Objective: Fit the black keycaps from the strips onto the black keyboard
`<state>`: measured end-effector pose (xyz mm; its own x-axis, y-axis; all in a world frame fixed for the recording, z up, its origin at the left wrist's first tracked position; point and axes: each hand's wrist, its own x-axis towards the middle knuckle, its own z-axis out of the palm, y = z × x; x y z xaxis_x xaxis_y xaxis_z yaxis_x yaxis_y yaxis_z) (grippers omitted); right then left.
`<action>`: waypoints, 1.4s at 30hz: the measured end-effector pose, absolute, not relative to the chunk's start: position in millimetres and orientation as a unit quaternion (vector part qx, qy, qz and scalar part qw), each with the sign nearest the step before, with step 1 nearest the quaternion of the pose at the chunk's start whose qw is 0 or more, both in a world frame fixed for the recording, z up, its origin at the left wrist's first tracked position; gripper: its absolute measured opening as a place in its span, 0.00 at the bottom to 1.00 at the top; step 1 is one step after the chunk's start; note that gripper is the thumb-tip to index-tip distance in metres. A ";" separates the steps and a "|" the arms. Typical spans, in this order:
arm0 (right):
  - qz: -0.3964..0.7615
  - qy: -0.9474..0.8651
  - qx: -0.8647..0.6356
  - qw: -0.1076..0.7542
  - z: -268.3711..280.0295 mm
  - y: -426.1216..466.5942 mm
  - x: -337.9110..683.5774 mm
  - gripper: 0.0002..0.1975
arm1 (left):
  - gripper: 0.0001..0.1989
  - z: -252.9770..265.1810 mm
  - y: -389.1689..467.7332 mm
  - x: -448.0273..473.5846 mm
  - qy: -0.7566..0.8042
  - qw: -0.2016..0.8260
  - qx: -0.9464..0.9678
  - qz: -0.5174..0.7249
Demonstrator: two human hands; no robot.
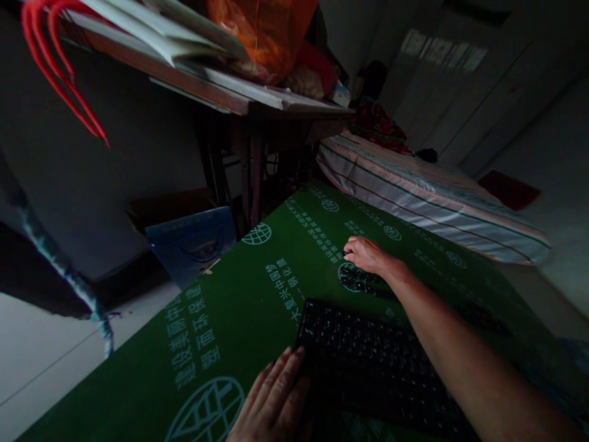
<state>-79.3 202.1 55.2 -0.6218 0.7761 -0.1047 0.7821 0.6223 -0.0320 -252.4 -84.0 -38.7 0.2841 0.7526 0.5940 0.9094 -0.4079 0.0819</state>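
In the head view, the left hand (276, 396) lies at the near left edge of a black computer keyboard (356, 350), its fingers extended side by side and laid flat, with the fingertips touching the edge. The right hand (365, 253) reaches beyond the keyboard, its fingertips drawn together at a small dark piece (345, 253); whether they pinch it or merely touch it cannot be told. Just beside that hand lie small black key-like pieces (361, 276), partly hidden by the wrist. The keyboard rests at a slant on a green board (248, 288) printed with pale Chinese characters and globe emblems, and the right forearm passes over its far side. Beyond stands a wooden table (234, 104) bearing an orange plastic bag (267, 37), with a striped mattress (414, 196) farther right.
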 end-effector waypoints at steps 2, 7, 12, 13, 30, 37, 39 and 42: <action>-0.044 0.908 0.417 0.017 63.1 191.6 -79.5 0.07 | 0.19 -37.8 -84.0 -250.3 -0.537 0.121 -0.787 -0.281; -0.114 0.949 0.272 -0.114 79.3 119.8 -75.2 0.06 | 0.16 -25.2 -87.4 -243.2 -0.540 0.082 -0.735 -0.402; -0.155 0.954 0.216 -0.140 76.4 23.8 -65.6 0.07 | 0.12 7.9 -98.0 -242.2 -0.553 -0.113 -0.673 -0.478; -0.160 0.953 0.217 -0.138 73.0 8.5 -63.9 0.07 | 0.11 12.9 -100.2 -242.6 -0.564 -0.153 -0.652 -0.483; -0.121 0.927 0.273 -0.228 39.5 -58.3 -62.8 0.12 | 0.13 16.9 -105.3 -231.8 -0.505 -0.561 -0.409 -0.512; -0.152 0.913 0.289 -0.243 41.4 -53.1 -65.8 0.09 | 0.13 18.2 -103.7 -231.1 -0.518 -0.558 -0.402 -0.509; -0.166 0.908 0.291 -0.252 42.2 -52.0 -67.6 0.09 | 0.13 17.9 -103.4 -231.4 -0.518 -0.555 -0.402 -0.512; -0.172 0.907 0.285 -0.257 43.3 -51.0 -68.8 0.09 | 0.12 17.0 -103.0 -231.7 -0.520 -0.551 -0.400 -0.516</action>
<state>-68.8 -51.0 43.3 -0.7052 0.6056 0.3686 0.4287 0.7784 -0.4586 -231.7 -103.0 17.0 -0.0730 0.9846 -0.1590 -0.1519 0.1466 0.9775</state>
